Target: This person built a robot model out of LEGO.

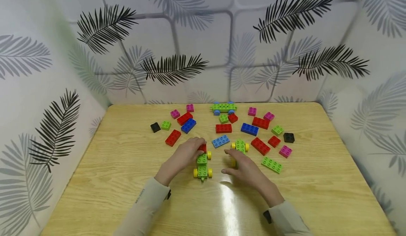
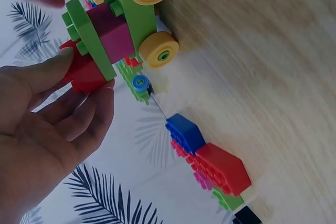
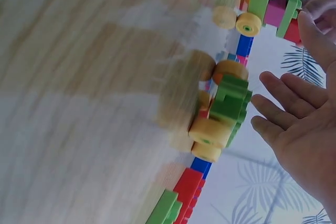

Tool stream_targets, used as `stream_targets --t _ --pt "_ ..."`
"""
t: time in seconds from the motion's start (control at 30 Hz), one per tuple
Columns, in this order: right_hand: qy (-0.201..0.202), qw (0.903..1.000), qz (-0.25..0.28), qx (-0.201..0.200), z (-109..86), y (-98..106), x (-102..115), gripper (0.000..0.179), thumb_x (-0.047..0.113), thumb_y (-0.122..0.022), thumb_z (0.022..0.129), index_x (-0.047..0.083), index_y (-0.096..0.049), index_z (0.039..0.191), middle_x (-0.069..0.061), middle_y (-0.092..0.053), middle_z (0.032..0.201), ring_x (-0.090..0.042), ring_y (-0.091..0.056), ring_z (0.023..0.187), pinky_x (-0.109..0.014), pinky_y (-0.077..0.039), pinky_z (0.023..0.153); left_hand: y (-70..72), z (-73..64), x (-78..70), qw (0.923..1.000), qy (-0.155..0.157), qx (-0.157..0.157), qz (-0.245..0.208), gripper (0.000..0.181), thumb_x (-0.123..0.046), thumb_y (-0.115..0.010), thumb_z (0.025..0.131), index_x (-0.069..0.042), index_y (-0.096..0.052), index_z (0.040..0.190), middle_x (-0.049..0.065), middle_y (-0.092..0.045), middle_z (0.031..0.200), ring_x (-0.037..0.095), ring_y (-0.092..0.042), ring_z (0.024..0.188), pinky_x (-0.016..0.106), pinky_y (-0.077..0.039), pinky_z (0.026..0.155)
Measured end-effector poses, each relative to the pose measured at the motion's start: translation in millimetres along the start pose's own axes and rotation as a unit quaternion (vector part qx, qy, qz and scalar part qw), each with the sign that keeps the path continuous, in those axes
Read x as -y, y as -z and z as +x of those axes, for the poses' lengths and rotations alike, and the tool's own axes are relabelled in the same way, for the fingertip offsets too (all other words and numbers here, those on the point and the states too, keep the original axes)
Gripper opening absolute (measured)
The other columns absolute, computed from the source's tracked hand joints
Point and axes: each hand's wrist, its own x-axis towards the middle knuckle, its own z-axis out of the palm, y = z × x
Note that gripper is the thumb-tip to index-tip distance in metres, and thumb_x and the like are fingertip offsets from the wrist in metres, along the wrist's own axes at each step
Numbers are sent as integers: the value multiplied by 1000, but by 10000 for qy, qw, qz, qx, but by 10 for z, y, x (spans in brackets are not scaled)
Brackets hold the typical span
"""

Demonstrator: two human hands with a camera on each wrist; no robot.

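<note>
My left hand [image 1: 185, 152] pinches a red brick [image 2: 88, 74] between thumb and fingers. That brick sits against a flat green brick [image 2: 88, 36], which is stacked over a magenta brick [image 2: 114, 34] on a green car base [image 1: 202, 172] with yellow wheels. To the right stands a second green car base [image 1: 240, 145] with yellow wheels, partly hidden in the head view by my right hand [image 1: 246, 169]. In the right wrist view, the fingers of that hand are spread beside this base [image 3: 228, 100], holding nothing.
A third green car base [image 1: 223, 107] with blue wheels stands at the table's back edge. A light blue brick [image 1: 220, 141] lies between and beyond the hands. Several loose bricks lie left and right, including a dark blue brick [image 1: 188, 126] and a long green brick [image 1: 271, 165].
</note>
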Motion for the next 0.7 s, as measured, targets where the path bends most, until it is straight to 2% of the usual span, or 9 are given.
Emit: stream_targets --t 0.17,0.33,0.47,0.57,0.7 --pt "-61 9999 -51 -60 -52 80 -39 67 33 -73 85 7 -47 141 -17 -45 144 -37 -41 133 -54 -35 105 59 49 131 9998 160 60 89 24 -8 -63 93 -4 -58 116 7 -62 108 20 -58 96 33 -51 84" --pt "58 9996 -31 -272 -61 188 -99 65 27 -75 85 5 -48 139 -18 -47 141 -38 -42 132 -54 -36 104 134 99 257 9996 256 -10 67 25 -6 -62 94 -2 -57 118 12 -62 115 26 -60 104 37 -50 90" --pt "126 9991 -25 -405 -62 237 -186 67 26 -76 83 4 -48 139 -18 -47 141 -38 -42 131 -54 -37 104 151 135 375 9996 250 -66 127 29 -6 -62 94 0 -56 122 14 -62 116 27 -60 105 38 -50 91" --pt "94 9994 -66 -334 -68 285 -244 71 28 -77 83 4 -45 141 -19 -44 144 -39 -40 133 -54 -37 104 160 166 454 9994 309 -43 119 32 -8 -62 94 0 -55 125 14 -60 119 28 -59 109 39 -49 93" --pt "69 9994 -338 -46 -54 363 -306 83 30 -80 79 0 -38 145 -22 -38 147 -41 -33 136 -56 -32 106 193 219 531 9993 375 -10 -4 36 -9 -62 94 1 -54 128 16 -59 124 30 -57 115 42 -46 97"
